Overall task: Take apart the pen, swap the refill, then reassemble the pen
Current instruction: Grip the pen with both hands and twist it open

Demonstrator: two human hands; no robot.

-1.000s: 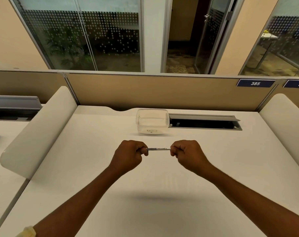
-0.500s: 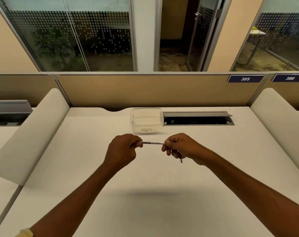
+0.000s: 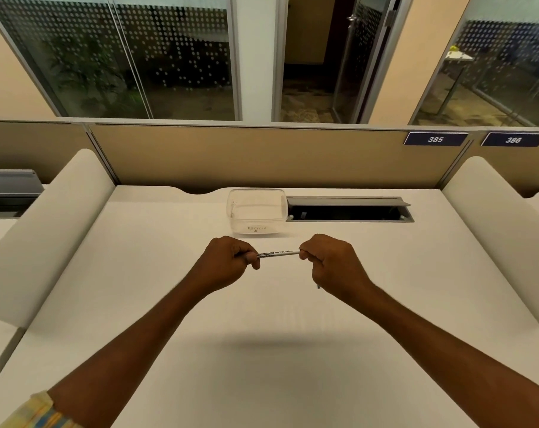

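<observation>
A thin white pen (image 3: 279, 253) with black print is held level above the white desk (image 3: 262, 366). My left hand (image 3: 228, 264) is closed around its left end. My right hand (image 3: 329, 262) pinches its right end between the fingertips. A small dark tip (image 3: 318, 286) pokes out below my right hand; I cannot tell what part it belongs to. Both ends of the pen are hidden inside my fists.
A clear plastic tub (image 3: 256, 216) marked "Recycle" stands just behind my hands. To its right lies an open grey cable slot (image 3: 348, 210) in the desk. White padded dividers (image 3: 46, 236) border the desk on both sides, and a tan partition runs along the back.
Both hands and the pen stay together over the desk. The right hand rolled so a thin dark tip shows beneath it. The camera view shifted slightly.
</observation>
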